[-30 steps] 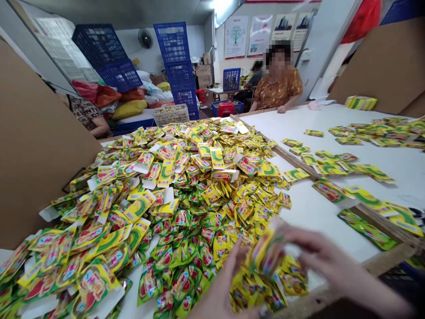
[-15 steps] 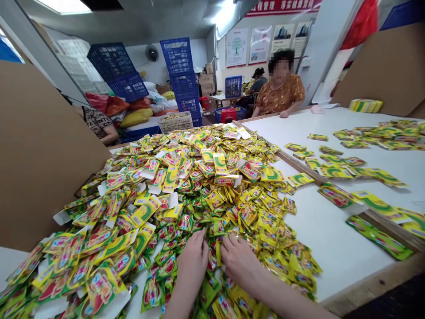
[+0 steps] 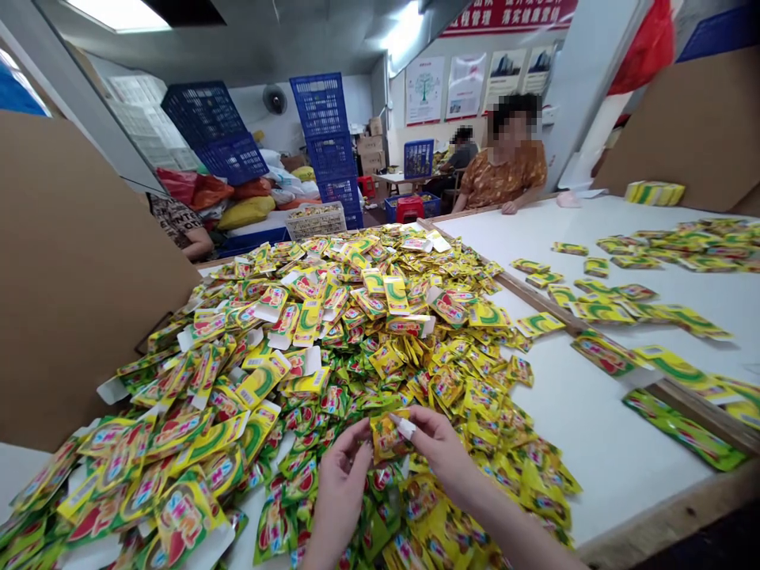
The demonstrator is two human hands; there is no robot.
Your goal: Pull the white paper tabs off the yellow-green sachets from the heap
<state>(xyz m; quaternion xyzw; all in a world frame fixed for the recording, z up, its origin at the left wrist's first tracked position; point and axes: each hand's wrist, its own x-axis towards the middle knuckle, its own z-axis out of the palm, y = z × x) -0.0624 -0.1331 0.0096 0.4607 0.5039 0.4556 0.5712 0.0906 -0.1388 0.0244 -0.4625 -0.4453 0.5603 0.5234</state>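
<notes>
A small shiny yellow packet (image 3: 385,439) is held up over the pile between my two hands. My left hand (image 3: 343,471) has fingers and thumb closed at the packet's left edge. The thumb and fingers of my right hand (image 3: 436,447) pinch its right side, and a white wrap shows on the right thumb. Beneath my hands lie loose green packets (image 3: 297,475) to the left and loose yellow packets (image 3: 487,427) to the right. Flat printed cartons (image 3: 190,514), several with white flaps sticking out, are heaped at the left and farther back.
A wooden strip (image 3: 570,317) divides the white table (image 3: 546,404). More cartons (image 3: 611,309) lie beyond it. A brown cardboard panel (image 3: 77,277) stands at left. A person (image 3: 504,174) sits across the table; another person's arm (image 3: 195,241) shows at left. Blue crates (image 3: 329,150) are stacked behind.
Both hands have risen from the packets on the pile and now hold one yellow packet between them. The person across has shifted slightly.
</notes>
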